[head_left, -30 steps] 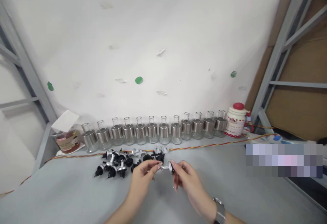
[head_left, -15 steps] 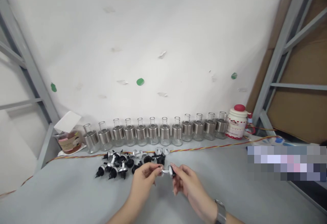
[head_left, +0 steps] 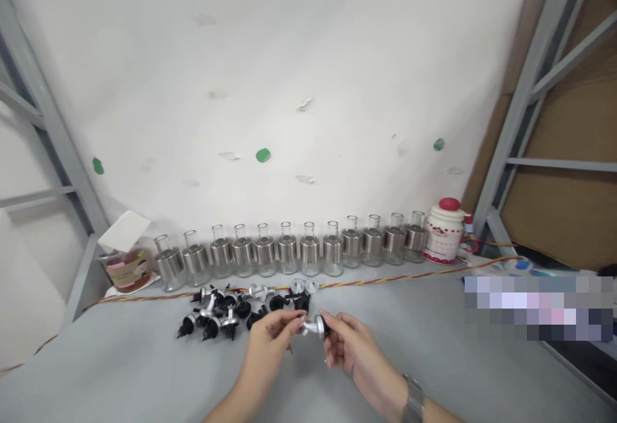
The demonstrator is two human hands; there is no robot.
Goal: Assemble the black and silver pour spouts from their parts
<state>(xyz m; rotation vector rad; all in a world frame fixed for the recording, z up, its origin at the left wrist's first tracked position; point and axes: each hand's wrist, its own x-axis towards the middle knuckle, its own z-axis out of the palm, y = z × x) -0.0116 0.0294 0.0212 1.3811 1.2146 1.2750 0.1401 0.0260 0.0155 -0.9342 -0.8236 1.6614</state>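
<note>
Between my hands is a silver-and-black bottle pourer (head_left: 315,327), its spout pointing left. My right hand (head_left: 354,346) grips the black stopper end, fingers curled beneath it. My left hand (head_left: 274,339) pinches at the spout tip with thumb and forefinger; the fingers partly hide that end. Beyond my left hand lies a loose pile of similar pourers (head_left: 230,325), some silver-topped, some showing mostly black. Two round silver caps (head_left: 312,286) sit at the pile's right end.
Along the wall stands a row of glass bottles (head_left: 309,249) with metal sleeves. A twisted red-yellow cord (head_left: 376,280) crosses the table before them. A white canister (head_left: 443,233) with a red knob stands right, a jar (head_left: 128,272) left. Grey frame posts (head_left: 501,146) flank the table.
The pourer has turned slightly between my fingers, and its silver collar faces a little more toward me. Both hands stay in nearly the same place; the whole view has shifted slightly.
</note>
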